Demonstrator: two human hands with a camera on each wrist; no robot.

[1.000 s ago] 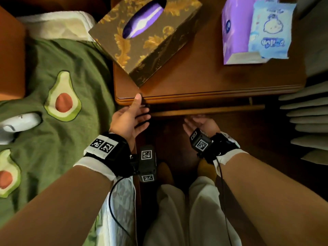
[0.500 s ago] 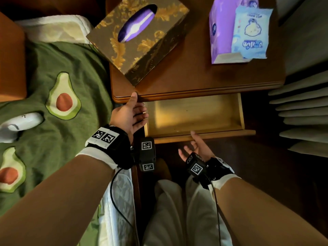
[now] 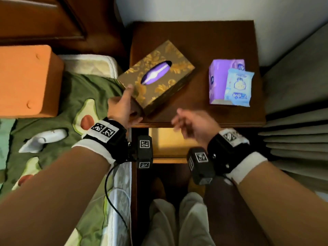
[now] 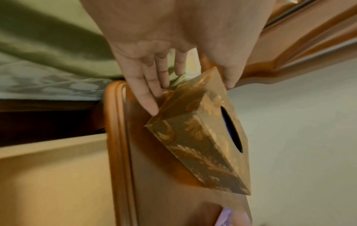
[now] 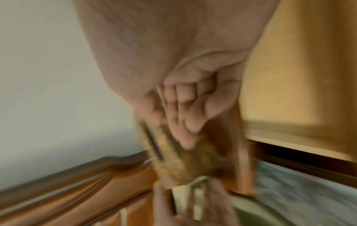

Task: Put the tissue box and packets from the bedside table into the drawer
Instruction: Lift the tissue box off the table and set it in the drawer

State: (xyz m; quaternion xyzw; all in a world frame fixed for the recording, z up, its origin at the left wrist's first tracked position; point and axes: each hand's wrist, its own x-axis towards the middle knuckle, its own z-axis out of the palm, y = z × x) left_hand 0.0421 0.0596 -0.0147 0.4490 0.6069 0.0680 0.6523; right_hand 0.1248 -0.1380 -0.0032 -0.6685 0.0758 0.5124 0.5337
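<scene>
A gold-patterned brown tissue box [image 3: 159,80] lies askew on the left of the bedside table [image 3: 195,41]. My left hand [image 3: 132,102] is at its near-left end: the thumb lies on the top corner and straight fingers [image 4: 146,94] touch the end face of the box [image 4: 203,137]. A purple packet [image 3: 217,80] with a pale blue packet [image 3: 238,87] lying on it sits at the table's right. Below the table edge the drawer [image 3: 168,141] stands open. My right hand [image 3: 184,119] hovers blurred over the table's front edge, fingers [image 5: 183,122] loose, holding nothing.
A bed with a green avocado-print cover [image 3: 62,107] runs along the left, bearing an orange block [image 3: 26,80] and a white object [image 3: 44,139]. Grey curtain folds [image 3: 298,139] hang at the right. My legs in pale trousers [image 3: 177,219] stand before the drawer.
The right hand pulled the drawer open, let go and rose to the table's front edge. The left hand left the table's corner edge and reached the tissue box's near end.
</scene>
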